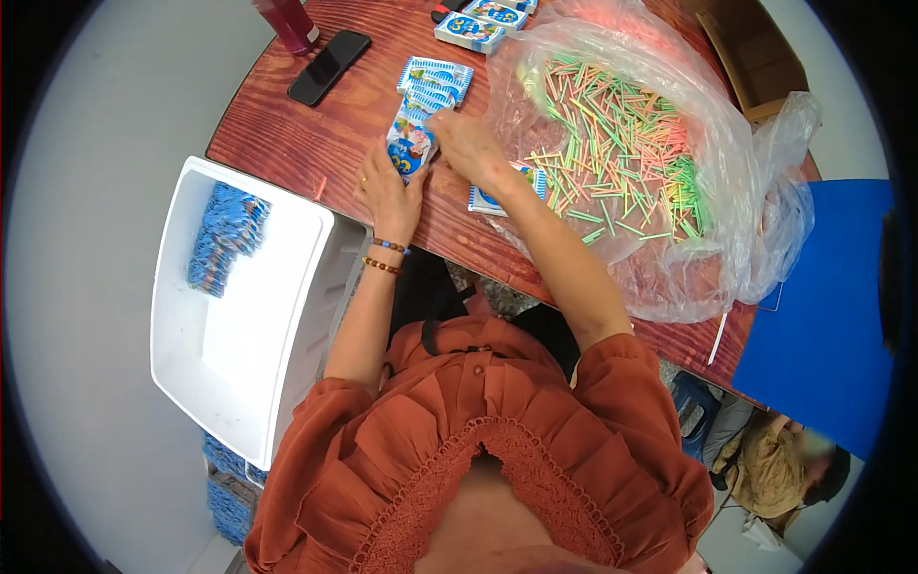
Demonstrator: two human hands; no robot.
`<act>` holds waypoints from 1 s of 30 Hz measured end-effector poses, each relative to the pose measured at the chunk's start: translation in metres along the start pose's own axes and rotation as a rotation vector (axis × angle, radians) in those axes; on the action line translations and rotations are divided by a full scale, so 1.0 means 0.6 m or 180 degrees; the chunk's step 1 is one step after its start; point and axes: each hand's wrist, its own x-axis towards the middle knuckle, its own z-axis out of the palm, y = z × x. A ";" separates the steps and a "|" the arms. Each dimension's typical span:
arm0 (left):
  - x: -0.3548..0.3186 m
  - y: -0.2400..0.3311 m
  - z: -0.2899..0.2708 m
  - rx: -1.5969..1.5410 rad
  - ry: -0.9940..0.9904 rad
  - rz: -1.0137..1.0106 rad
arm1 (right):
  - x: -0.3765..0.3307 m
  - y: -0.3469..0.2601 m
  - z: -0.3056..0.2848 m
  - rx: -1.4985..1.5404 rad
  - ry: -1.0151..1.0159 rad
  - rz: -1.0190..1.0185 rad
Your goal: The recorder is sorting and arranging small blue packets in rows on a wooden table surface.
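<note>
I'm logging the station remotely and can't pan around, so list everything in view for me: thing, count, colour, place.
Table: one, reddish wood, centre.
Blue-and-white packet: one, in both hands.
Packet pile: several, on table beyond the hands.
Boxes: about three, blue-white, far edge.
Plastic bag: one, clear, right.
Sticks: many, pastel, in bag.
Phone: one, black.
Bottle: one, red, far edge.
Bin: one, white, left of table.
Packets in bin: a stack, blue.
Left hand: on packet.
Right hand: on packet.

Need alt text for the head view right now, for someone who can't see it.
Both hands, left hand and right hand, hold a small blue printed packet on a reddish wooden table. A clear bag of coloured sticks lies right; a white bin sits left.
</note>
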 end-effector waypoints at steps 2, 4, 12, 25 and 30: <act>0.000 -0.006 0.003 -0.0084 -0.0069 -0.0130 | -0.029 0.009 -0.047 -0.0067 0.0164 0.0126; 0.005 0.002 -0.001 -0.0082 0.0053 -0.0176 | -0.065 0.033 -0.124 -0.0512 0.0351 0.0720; -0.013 0.077 0.006 -0.0214 -0.0313 0.0626 | -0.177 0.122 -0.210 -0.1649 0.0552 0.0445; -0.026 0.116 0.033 -0.0554 -0.0514 0.0492 | -0.180 0.124 -0.155 -0.0428 0.0740 -0.0382; -0.007 0.123 0.032 -0.2878 -0.1020 -0.0335 | -0.180 0.104 -0.178 0.1397 0.0071 0.0566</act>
